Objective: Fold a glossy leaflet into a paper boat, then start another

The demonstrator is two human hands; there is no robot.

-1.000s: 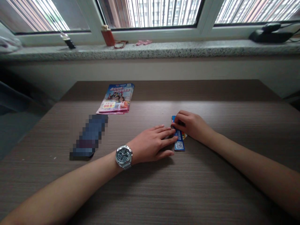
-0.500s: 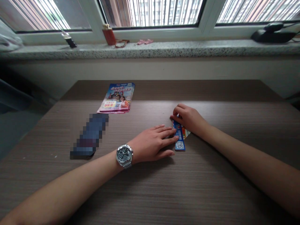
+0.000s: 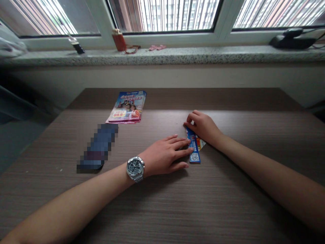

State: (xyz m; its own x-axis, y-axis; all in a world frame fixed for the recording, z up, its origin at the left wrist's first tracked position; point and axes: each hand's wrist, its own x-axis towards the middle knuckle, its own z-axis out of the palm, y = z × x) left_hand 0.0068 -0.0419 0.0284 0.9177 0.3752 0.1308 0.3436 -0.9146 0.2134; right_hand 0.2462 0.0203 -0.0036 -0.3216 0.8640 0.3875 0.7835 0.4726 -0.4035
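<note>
Table (image 3: pixel 157 210) | left hand (image 3: pixel 164 156) spread on folded flyer (image 3: pixel 194 145) | right hand (image 3: pixel 202 124) moved to its far end, grip unclear

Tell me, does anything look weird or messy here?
Yes: square blocks hide the dark, phone-shaped thing left of the left hand, so its details can't be seen. A colourful corner sticks out crookedly beside the blue paper strip.
</note>
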